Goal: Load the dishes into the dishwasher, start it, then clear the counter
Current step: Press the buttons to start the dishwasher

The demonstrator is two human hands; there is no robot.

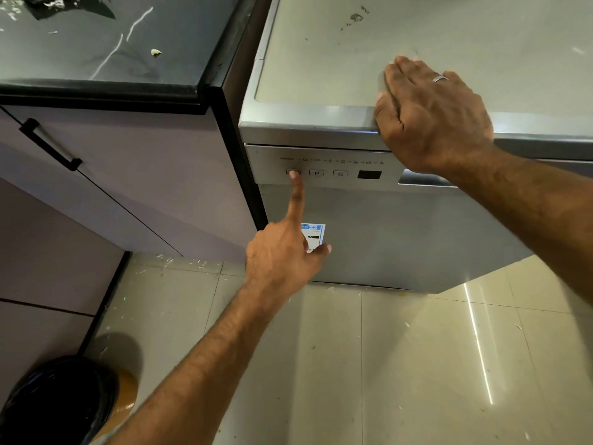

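Black-lined bin (61,399), perhaps; cabinet handle (49,146).

left hand (282,255) index extended, right hand (433,117) flat

On the dishwasher (401,232) control panel (324,168), one button (316,173) bears a "P"; the button (340,173) at its 3 o'clock shows a clock sign. A row of small symbols (340,161) at 12 o'clock is too small to read, as is the print on the door's blue-and-white sticker (316,236).
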